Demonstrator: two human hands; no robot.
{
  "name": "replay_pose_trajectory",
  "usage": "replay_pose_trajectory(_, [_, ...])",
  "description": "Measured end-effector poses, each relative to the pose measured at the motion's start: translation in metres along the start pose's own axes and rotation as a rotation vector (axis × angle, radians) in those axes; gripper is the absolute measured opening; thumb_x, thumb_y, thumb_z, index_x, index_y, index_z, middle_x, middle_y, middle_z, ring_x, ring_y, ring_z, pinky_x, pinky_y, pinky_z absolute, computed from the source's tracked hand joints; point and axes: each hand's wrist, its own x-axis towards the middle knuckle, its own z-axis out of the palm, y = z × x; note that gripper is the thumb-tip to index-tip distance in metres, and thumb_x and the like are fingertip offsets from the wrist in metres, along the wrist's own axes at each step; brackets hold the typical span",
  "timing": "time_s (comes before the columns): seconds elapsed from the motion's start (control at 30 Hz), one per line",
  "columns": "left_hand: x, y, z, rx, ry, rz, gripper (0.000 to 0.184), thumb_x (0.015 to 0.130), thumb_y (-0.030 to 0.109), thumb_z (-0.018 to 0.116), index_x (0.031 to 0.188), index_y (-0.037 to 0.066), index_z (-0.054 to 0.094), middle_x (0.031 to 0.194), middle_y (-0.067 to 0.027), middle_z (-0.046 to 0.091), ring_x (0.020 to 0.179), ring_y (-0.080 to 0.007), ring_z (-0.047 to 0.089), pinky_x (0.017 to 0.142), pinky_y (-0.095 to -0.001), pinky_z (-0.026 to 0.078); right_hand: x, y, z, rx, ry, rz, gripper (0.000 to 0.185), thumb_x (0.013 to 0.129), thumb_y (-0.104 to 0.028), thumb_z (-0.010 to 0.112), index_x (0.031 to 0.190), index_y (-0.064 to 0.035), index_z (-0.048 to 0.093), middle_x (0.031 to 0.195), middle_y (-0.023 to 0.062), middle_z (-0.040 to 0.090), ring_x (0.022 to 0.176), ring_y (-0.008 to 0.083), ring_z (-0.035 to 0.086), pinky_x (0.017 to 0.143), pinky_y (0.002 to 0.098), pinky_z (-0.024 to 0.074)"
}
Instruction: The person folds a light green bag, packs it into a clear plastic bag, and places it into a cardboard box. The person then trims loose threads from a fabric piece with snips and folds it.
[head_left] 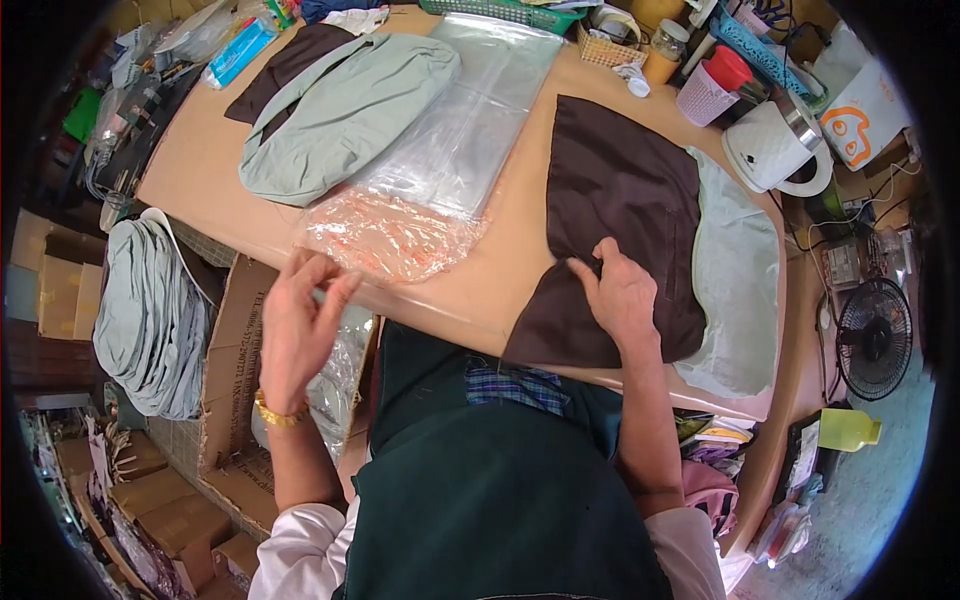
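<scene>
Dark brown cloth (625, 190) lies on the right part of the table, with a notch in its left edge. At that notch my right hand (622, 293) has thumb and forefinger closed on the cloth's edge. My left hand (300, 315), with a gold bracelet at the wrist, is raised over the table's front edge. Its fingers are bent, thumb apart, and no object shows in them. Just beyond it lies crumpled clear plastic with orange print (400, 235). Flat clear plastic bags (465, 125) lie behind, partly under a pale green oval cloth piece (350, 110).
Pale green fabric (735, 280) lies beside the brown cloth. A white kettle (770, 145), a pink basket (708, 95) and jars line the back right. Stacked pale green pieces (150, 320) and an open cardboard box (235, 370) stand at left. A black fan (875, 335) stands right.
</scene>
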Motion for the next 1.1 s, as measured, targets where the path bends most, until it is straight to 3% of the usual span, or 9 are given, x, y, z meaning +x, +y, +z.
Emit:
replay_pose_trajectory(0.17, [0.002, 0.059, 0.093, -0.701, -0.198, -0.078, 0.032, 0.093, 0.018, 0.061, 0.12, 0.002, 0.055, 0.099, -0.0113, 0.065, 0.07, -0.0173, 0.06, 0.066, -0.032, 0.051, 0.008, 0.008, 0.007, 0.034, 0.086, -0.014, 0.024, 0.091, -0.025, 0.063, 0.089, -0.0028, 0.054, 0.069, 0.0199, 0.06, 0.07, 0.0395, 0.062, 0.062, 0.0447, 0.0463])
replay_pose_trajectory(0.37, [0.005, 0.066, 0.13, -0.413, -0.484, 0.188, 0.024, 0.094, 0.025, 0.06, 0.087, 0.002, 0.064, 0.062, -0.0114, 0.055, 0.059, -0.019, 0.053, 0.058, -0.0349, 0.043, 0.008, 0.022, 0.003, 0.277, 0.262, 0.177, 0.027, 0.097, -0.023, 0.055, 0.082, -0.0015, 0.05, 0.063, 0.0183, 0.049, 0.055, 0.034, 0.047, 0.055, 0.0404, 0.0393])
replay_pose_trajectory(0.5, [-0.001, 0.035, 0.069, -0.392, -0.54, 0.011, 0.035, 0.094, 0.028, 0.059, 0.07, 0.002, 0.06, 0.06, -0.008, 0.054, 0.057, -0.0174, 0.05, 0.057, -0.0328, 0.042, 0.014, 0.03, 0.006, 0.267, 0.3, 0.239, 0.025, 0.098, -0.024, 0.053, 0.088, -0.001, 0.052, 0.065, 0.0225, 0.055, 0.06, 0.0404, 0.055, 0.058, 0.0445, 0.0417])
replay_pose_trajectory(0.6, [-0.01, 0.022, 0.037, -0.16, -0.653, -0.168, 0.025, 0.092, 0.021, 0.062, 0.075, 0.002, 0.065, 0.064, -0.0095, 0.058, 0.062, -0.0171, 0.056, 0.059, -0.0329, 0.044, 0.02, 0.032, 0.009, 0.321, 0.372, 0.27, 0.028, 0.098, -0.026, 0.052, 0.087, -0.0004, 0.053, 0.067, 0.0224, 0.056, 0.061, 0.0396, 0.055, 0.058, 0.0442, 0.042])
replay_pose_trajectory(0.67, [-0.021, 0.022, 0.04, -0.158, -0.196, 0.012, 0.013, 0.088, 0.014, 0.066, 0.083, 0.002, 0.068, 0.08, -0.0124, 0.066, 0.069, -0.0246, 0.063, 0.064, -0.0354, 0.049, 0.02, 0.031, 0.01, 0.339, 0.4, 0.26, 0.029, 0.098, -0.026, 0.052, 0.086, -0.0001, 0.052, 0.068, 0.0225, 0.056, 0.061, 0.0393, 0.055, 0.059, 0.0438, 0.0421])
replay_pose_trajectory(0.73, [-0.02, 0.044, 0.06, -0.466, -0.325, 0.212, 0.011, 0.083, 0.008, 0.069, 0.093, 0.005, 0.071, 0.092, -0.0101, 0.069, 0.083, -0.0267, 0.067, 0.075, -0.0337, 0.053, 0.021, 0.031, 0.009, 0.324, 0.372, 0.276, 0.029, 0.098, -0.026, 0.053, 0.086, -0.0001, 0.052, 0.068, 0.0224, 0.056, 0.061, 0.0392, 0.055, 0.059, 0.0437, 0.0422])
replay_pose_trajectory(0.83, [-0.026, 0.07, 0.114, -0.307, -0.518, 0.717, 0.044, 0.09, 0.034, 0.062, 0.13, 0.017, 0.057, 0.143, -0.0093, 0.045, 0.133, -0.0291, 0.042, 0.11, -0.0554, 0.029, 0.019, 0.03, 0.007, 0.296, 0.344, 0.273, 0.028, 0.098, -0.026, 0.053, 0.085, -0.0001, 0.052, 0.067, 0.0221, 0.056, 0.061, 0.0391, 0.055, 0.059, 0.0435, 0.0423])
replay_pose_trajectory(0.93, [-0.03, 0.067, 0.123, 0.069, -0.536, 0.785, 0.043, 0.09, 0.037, 0.059, 0.129, 0.02, 0.058, 0.146, -0.0058, 0.043, 0.138, -0.0289, 0.035, 0.111, -0.0638, 0.019, 0.017, 0.034, 0.008, 0.283, 0.365, 0.237, 0.028, 0.098, -0.025, 0.054, 0.085, -0.0001, 0.052, 0.068, 0.0221, 0.055, 0.061, 0.0389, 0.055, 0.059, 0.0432, 0.0424])
replay_pose_trajectory(1.1, [-0.017, 0.042, 0.063, 0.484, -0.135, 0.214, 0.031, 0.089, 0.027, 0.062, 0.114, 0.01, 0.067, 0.13, -0.0177, 0.057, 0.125, -0.0312, 0.05, 0.099, -0.0531, 0.038, 0.016, 0.031, 0.005, 0.294, 0.314, 0.29, 0.028, 0.097, -0.025, 0.054, 0.085, -0.0002, 0.052, 0.07, 0.0226, 0.056, 0.064, 0.0395, 0.056, 0.06, 0.0429, 0.0428])
